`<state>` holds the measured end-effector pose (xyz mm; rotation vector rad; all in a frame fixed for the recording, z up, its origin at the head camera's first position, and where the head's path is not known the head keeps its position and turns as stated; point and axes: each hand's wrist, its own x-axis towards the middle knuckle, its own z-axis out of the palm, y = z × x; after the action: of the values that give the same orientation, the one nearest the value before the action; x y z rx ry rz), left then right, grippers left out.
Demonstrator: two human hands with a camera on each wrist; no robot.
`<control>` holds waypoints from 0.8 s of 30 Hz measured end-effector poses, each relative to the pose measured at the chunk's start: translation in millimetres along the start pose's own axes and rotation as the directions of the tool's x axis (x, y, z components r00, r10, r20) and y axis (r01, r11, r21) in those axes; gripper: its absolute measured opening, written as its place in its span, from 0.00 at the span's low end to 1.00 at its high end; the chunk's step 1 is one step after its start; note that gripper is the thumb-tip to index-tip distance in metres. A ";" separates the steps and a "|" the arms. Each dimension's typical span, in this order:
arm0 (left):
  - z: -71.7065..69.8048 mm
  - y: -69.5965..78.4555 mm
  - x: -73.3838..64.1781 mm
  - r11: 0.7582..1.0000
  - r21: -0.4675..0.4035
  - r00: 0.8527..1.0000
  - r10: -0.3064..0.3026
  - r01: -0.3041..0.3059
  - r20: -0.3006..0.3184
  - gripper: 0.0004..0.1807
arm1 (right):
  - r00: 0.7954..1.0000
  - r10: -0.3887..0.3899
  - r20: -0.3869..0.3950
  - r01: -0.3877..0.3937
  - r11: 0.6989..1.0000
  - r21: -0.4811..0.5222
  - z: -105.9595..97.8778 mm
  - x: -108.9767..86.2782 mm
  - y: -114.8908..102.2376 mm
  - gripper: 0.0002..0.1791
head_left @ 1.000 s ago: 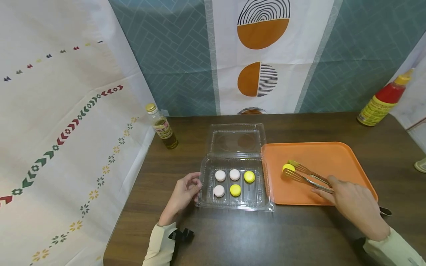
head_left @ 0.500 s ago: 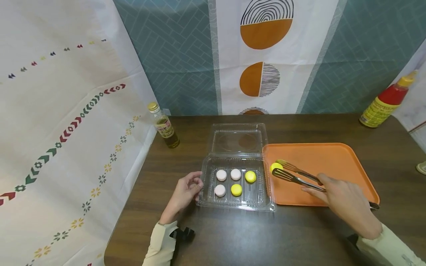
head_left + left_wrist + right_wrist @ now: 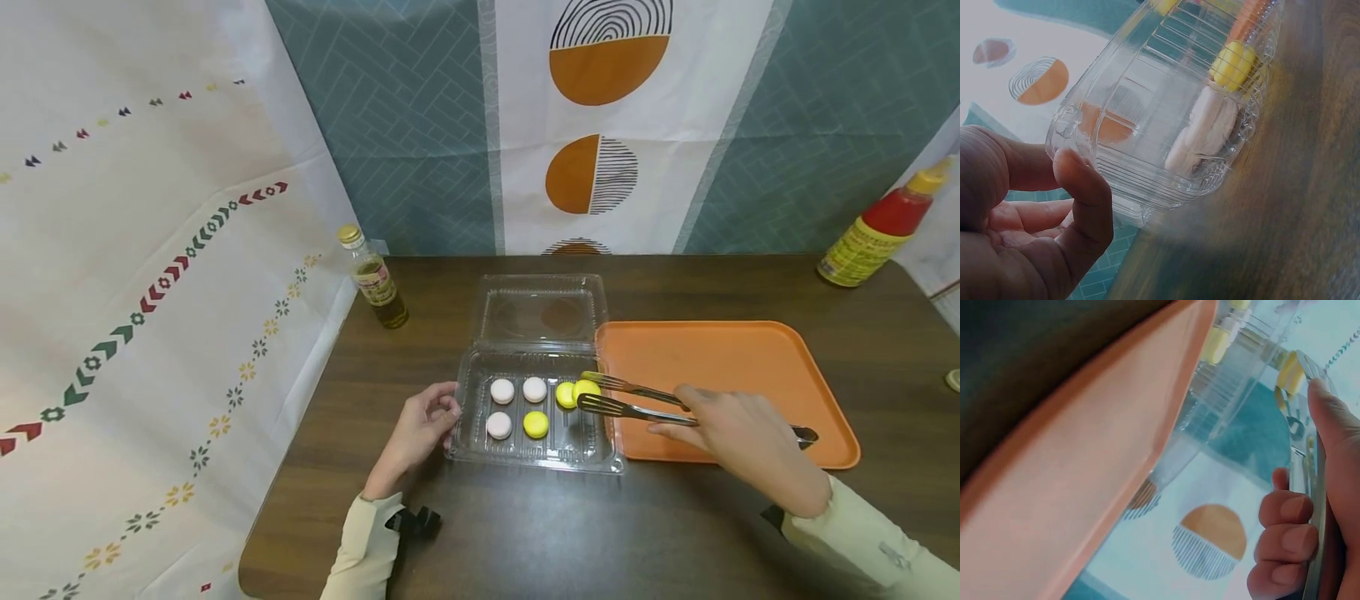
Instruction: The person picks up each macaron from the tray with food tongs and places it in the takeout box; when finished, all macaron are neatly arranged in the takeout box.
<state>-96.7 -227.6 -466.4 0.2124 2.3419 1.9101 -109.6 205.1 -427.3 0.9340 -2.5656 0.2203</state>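
An open clear plastic clamshell container [image 3: 540, 457] holds three pale macarons [image 3: 502, 391] and two yellow macarons [image 3: 536, 425]. My left hand [image 3: 418, 427] pinches the container's left rim, thumb and finger meeting at its edge in the left wrist view. My right hand [image 3: 746, 442] grips metal tongs [image 3: 637, 412], fingers curled round the handle. Between the tongs' slotted tips is another yellow macaron [image 3: 586, 389], over the container's right side; in the head view it overlaps the back-row yellow one. The right wrist view shows the held macaron [image 3: 1290, 374] raised above the container.
An orange tray [image 3: 705, 358] lies right beside the container, under the right hand. A bottle of oil [image 3: 377, 287] stands back left and a red-and-yellow sauce bottle [image 3: 873, 233] back right. Patterned cloths [image 3: 412, 167] hang behind and left of the table [image 3: 525, 533].
The tongs and right hand have moved left, carrying the yellow macaron from above the orange tray to over the container. My left hand has stayed at the container's rim.
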 end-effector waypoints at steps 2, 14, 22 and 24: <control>-0.7 0.7 0.3 1.000 -0.001 1.000 -0.002 0.002 0.001 0.20 | 1.000 -0.011 0.029 0.011 1.000 0.003 -1.6 5.0 -2.0 0.32; -4.4 3.4 2.6 0.999 0.032 1.000 -0.014 0.014 -0.009 0.20 | 0.955 -0.139 0.262 0.154 0.987 -0.038 -14.9 46.5 -18.1 0.28; -0.2 4.4 1.4 0.999 0.020 0.999 -0.032 0.032 -0.008 0.20 | 0.938 -0.171 0.302 0.192 0.981 -0.040 -10.0 60.7 -28.8 0.27; 1.0 5.1 0.5 0.999 0.022 1.000 -0.027 0.028 -0.008 0.20 | 0.939 -0.173 0.299 0.193 0.980 -0.039 -8.6 60.4 -29.1 0.27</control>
<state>-96.8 -225.6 -461.6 0.1745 2.3591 1.8764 -130.3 150.1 -393.8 1.2542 -2.7059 -0.0658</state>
